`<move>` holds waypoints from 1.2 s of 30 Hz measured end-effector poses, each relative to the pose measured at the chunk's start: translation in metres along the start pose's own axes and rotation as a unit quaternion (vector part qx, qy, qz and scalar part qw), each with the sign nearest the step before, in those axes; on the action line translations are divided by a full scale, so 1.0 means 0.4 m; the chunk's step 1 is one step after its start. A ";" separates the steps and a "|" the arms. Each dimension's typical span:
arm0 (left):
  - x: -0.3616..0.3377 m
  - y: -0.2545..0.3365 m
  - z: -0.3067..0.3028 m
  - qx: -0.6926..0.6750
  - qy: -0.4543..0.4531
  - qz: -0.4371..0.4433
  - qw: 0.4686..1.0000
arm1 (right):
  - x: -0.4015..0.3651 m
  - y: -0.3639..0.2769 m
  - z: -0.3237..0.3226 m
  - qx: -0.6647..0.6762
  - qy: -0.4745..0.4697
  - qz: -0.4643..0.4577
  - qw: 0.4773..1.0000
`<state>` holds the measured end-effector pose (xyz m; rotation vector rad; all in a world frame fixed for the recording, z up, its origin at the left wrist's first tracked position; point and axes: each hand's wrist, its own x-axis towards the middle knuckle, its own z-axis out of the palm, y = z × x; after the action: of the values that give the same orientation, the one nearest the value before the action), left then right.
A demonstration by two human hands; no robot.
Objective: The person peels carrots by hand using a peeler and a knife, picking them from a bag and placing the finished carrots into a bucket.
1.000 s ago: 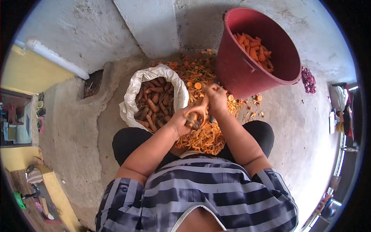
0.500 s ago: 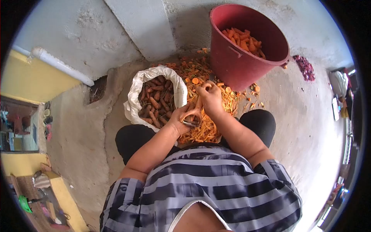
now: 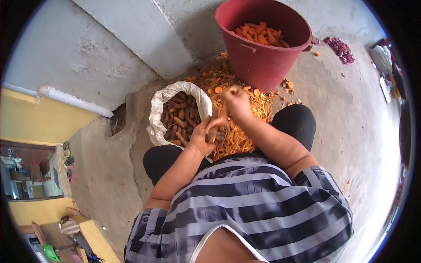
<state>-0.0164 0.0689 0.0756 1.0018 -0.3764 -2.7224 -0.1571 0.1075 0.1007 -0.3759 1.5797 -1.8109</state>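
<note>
My right hand is closed around the handle of a Y-shaped peeler, slightly blurred by motion. The peeler's forked head lies over a carrot that my left hand grips low down, between my knees. Part of the carrot is hidden by the fingers and the peeler. Beside my left hand, a white sack with a rolled rim holds many unpeeled carrots. Under both hands spreads a heap of orange peelings with cut carrot ends in it.
A tall red bucket with peeled carrots inside stands by the wall beyond my right hand. Purple scraps lie on the concrete floor to its right. A white pipe runs along the wall at left.
The view has shifted, so the bucket appears farther up and left. The peeler has moved slightly along the carrot, with both hands keeping their grip.
</note>
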 end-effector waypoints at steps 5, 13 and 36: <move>0.009 -0.015 -0.023 0.038 -0.077 -0.057 0.995 | 0.109 0.065 -0.018 -0.044 0.032 -0.024 0.998; 0.014 -0.001 -0.027 -0.001 -0.091 -0.073 0.993 | 0.171 0.014 -0.081 0.001 0.141 -0.035 0.989; 0.044 -0.023 -0.029 0.053 -0.073 -0.021 0.996 | 0.095 0.065 -0.019 -0.036 0.015 0.001 0.999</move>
<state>-0.0228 0.0705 0.0535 0.8481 -0.5367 -2.8494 -0.1810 0.0876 0.0660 -0.3828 1.6681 -1.7702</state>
